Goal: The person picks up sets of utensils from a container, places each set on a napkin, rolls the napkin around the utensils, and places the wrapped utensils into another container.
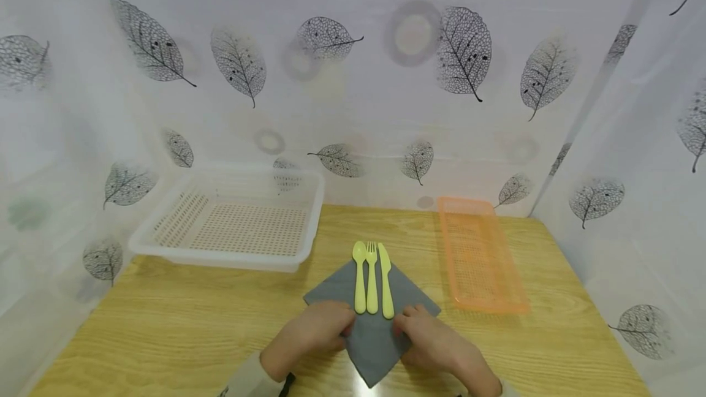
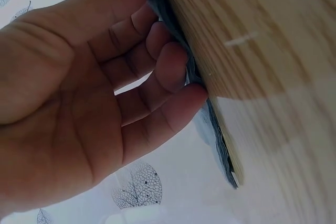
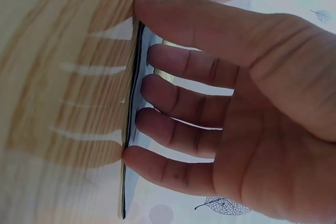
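A dark grey cloth napkin (image 1: 371, 348) lies on the table with one corner toward me. On it sit a yellow-green spoon (image 1: 360, 280), fork (image 1: 372, 280) and knife (image 1: 386, 283), side by side with handles toward me. My left hand (image 1: 326, 325) rests at the napkin's near left edge; in the left wrist view its bent fingertips (image 2: 172, 66) touch the cloth. At the near right edge is my right hand (image 1: 432, 339). The right wrist view shows its spread fingers (image 3: 168, 95) touching the cloth, with the thumb tip at the tabletop.
A white perforated plastic basket (image 1: 220, 257) stands at the back left of the wooden table (image 1: 193, 323). An orange mesh tray (image 1: 488, 306) lies on the right. A pale curtain with a leaf print (image 1: 353, 97) hangs behind the table and along both sides.
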`<state>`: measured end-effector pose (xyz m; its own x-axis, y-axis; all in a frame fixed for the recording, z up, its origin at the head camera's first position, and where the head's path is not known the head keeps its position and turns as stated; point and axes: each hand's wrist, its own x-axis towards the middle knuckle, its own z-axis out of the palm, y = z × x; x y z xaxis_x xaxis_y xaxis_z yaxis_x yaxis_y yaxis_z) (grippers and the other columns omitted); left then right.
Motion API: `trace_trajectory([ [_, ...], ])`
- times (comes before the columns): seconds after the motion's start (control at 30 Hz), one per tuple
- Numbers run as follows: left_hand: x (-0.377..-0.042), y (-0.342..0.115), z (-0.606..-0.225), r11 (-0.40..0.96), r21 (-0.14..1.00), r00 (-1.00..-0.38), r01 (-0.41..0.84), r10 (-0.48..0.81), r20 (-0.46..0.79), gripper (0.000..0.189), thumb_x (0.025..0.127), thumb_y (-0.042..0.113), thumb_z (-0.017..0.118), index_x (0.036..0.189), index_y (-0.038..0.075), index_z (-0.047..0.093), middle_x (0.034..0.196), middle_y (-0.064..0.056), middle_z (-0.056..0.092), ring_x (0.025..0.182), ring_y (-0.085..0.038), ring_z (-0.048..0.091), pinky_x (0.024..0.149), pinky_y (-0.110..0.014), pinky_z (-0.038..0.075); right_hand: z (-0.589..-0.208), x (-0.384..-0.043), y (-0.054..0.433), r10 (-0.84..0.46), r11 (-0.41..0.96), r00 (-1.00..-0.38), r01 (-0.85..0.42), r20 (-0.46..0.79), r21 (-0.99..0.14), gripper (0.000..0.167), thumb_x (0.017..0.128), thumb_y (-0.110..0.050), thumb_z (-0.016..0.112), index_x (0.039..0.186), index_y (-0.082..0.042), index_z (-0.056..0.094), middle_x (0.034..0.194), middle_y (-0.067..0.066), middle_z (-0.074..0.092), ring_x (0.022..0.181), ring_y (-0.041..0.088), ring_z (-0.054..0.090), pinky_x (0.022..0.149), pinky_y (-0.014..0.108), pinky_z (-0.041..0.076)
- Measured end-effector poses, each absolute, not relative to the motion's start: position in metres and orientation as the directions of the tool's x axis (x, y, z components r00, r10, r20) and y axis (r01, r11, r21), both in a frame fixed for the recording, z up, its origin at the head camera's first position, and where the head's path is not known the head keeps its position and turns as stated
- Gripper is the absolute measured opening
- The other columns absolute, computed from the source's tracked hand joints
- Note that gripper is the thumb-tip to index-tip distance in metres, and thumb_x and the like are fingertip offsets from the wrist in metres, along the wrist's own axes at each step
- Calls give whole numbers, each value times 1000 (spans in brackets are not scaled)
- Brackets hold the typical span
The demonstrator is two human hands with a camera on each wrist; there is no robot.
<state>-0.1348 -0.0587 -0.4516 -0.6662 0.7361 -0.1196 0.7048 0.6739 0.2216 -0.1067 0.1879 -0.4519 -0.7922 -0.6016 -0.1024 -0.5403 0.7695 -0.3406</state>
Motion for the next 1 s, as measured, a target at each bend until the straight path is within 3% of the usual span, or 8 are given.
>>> trace_trajectory([
  [0.33,-137,-59,-454,689,259,-689,677,717,-105,23,82,10,76,70,17,56,67,10,49,60,-3,44,53,-20,38,-454,-107,185,-599,762,-798,-545,-60,-350,21,74,-9,79,89,-14,65,86,-6,52,84,12,46,69,27,44],
  [0.57,-140,-60,-452,716,323,-711,619,686,-157,21,87,12,72,74,17,55,67,9,49,62,-5,44,55,-24,39,-451,-107,186,-609,761,-788,-549,-90,-344,29,69,-13,80,93,-16,64,88,-9,49,86,11,45,70,27,44],
  [0.77,-143,-64,-452,685,362,-678,632,715,-167,14,91,14,68,82,15,57,73,9,50,66,-4,46,58,-22,42,-455,-110,187,-635,734,-772,-605,3,-308,15,81,-3,67,87,-16,66,82,-9,50,79,10,48,66,26,43],
  [0.9,-144,-69,-445,678,407,-665,612,720,-199,17,86,18,74,90,14,58,81,8,49,71,-4,46,62,-21,43,-458,-115,191,-653,699,-756,-627,51,-344,17,85,0,62,85,-16,68,81,-9,56,78,6,52,69,27,47],
  [1.0,-145,-71,-441,696,399,-673,596,705,-225,29,79,21,81,97,15,59,86,8,50,75,-5,48,67,-23,45,-459,-121,192,-629,689,-777,-572,25,-444,19,90,-1,59,82,-17,64,77,-12,56,73,1,50,66,25,48],
])
